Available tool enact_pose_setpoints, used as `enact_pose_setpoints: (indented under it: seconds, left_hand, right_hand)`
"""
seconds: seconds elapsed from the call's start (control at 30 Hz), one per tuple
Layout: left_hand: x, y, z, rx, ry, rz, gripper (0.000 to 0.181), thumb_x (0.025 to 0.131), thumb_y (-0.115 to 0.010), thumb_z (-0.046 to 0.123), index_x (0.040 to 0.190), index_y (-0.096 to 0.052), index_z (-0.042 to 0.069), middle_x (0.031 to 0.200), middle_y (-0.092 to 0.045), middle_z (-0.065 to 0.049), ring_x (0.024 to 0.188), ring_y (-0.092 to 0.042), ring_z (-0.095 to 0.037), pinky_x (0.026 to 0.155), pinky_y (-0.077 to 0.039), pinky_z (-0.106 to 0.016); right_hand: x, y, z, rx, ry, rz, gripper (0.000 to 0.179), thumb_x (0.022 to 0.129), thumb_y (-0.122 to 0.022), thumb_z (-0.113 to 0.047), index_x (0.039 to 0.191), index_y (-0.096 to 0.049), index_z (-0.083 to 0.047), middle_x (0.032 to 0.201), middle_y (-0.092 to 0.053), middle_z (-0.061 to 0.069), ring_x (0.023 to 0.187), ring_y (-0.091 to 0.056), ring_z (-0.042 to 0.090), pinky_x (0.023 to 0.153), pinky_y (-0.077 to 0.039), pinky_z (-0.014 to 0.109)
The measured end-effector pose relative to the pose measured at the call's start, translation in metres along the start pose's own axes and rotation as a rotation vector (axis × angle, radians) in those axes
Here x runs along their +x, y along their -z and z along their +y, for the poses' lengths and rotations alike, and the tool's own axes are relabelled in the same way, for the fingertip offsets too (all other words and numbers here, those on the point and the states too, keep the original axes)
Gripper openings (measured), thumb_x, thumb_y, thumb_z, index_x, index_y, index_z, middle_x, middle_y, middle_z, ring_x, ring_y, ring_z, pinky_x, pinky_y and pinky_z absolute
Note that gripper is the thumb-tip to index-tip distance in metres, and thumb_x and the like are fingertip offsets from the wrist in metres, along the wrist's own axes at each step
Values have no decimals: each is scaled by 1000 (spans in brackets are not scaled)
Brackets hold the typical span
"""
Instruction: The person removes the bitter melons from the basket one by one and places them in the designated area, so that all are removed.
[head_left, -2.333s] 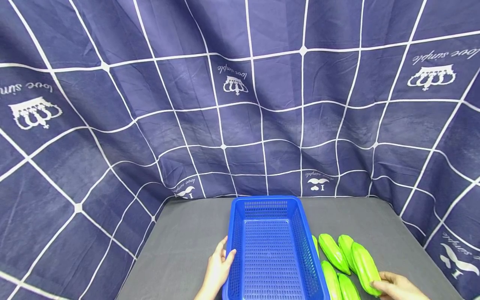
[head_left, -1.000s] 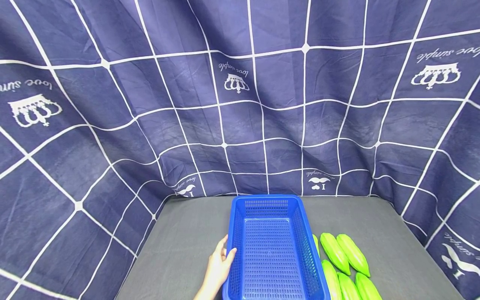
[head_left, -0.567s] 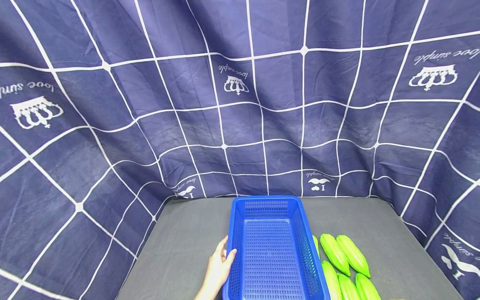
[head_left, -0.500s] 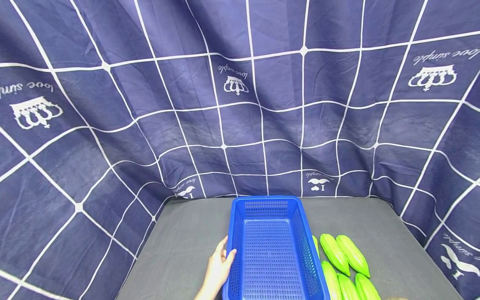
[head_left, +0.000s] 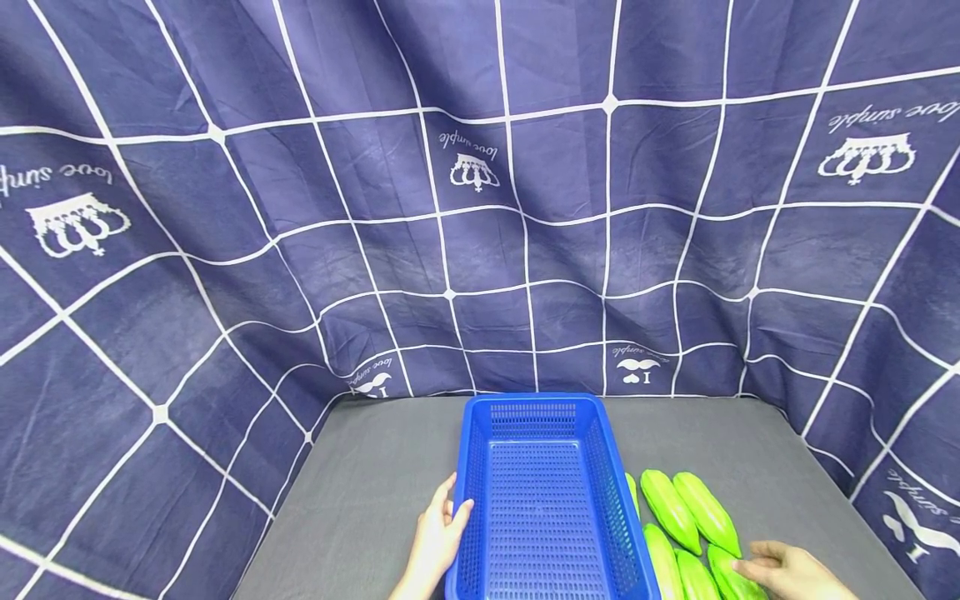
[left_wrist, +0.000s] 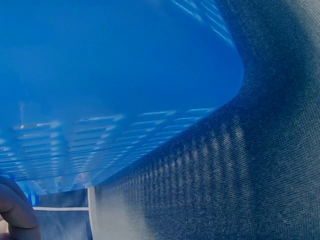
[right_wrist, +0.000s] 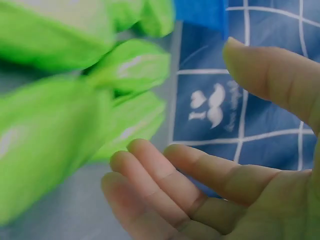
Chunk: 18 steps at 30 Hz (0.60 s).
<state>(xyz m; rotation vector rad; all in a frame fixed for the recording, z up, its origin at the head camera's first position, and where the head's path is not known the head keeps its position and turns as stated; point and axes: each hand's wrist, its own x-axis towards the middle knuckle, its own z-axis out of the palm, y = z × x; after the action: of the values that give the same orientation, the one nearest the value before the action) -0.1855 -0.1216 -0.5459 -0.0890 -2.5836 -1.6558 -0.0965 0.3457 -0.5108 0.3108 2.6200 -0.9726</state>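
My left hand grips the left rim of a blue plastic basket, thumb over the edge and fingers outside. In the left wrist view the basket's slotted wall fills the upper part, with curled fingers at the lower left corner. My right hand is beside the nearest right-hand one of several bright green, long, ridged fruit-like pieces. From the right wrist, that hand's fingers look spread and loosely bent, with nothing between them and the thumb. Contact with the piece cannot be made out.
Other green pieces lie in two rows along the basket's right side, one partly hidden by its wall. Beneath everything is a grey tabletop. A navy curtain with white grid lines encloses the back and sides.
At first my right hand held a green piece. The piece then lies at the lower right of the group, the hand out of view. Now the hand is back beside it. My left hand stays put.
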Motion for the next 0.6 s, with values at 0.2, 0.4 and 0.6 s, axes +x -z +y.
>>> enact_pose_setpoints:
  seconds: [0.2,0.4,0.6]
  left_hand:
    - [0,0,0,26,-6,15,56,93,-67,22,141,-48,1,68,-54,0,52,-45,1,53,-42,-21]
    - [-1,0,-1,48,-12,12,56,92,-68,23,141,-48,3,68,-54,2,51,-45,1,53,-41,-21]
    - [0,1,-1,97,-27,25,55,93,-67,26,140,-50,4,66,-49,6,51,-41,1,52,-38,-20]
  right_hand:
    - [5,1,-40,54,169,92,56,92,-66,-24,120,-52,22,102,-73,18,83,-64,3,71,-50,22]
    - [14,-4,-72,185,199,95,58,92,-65,-23,126,-50,21,111,-69,25,88,-67,11,70,-53,23]
    - [22,-7,-98,306,248,113,55,94,-64,-21,129,-50,19,119,-65,28,94,-69,12,77,-56,25]
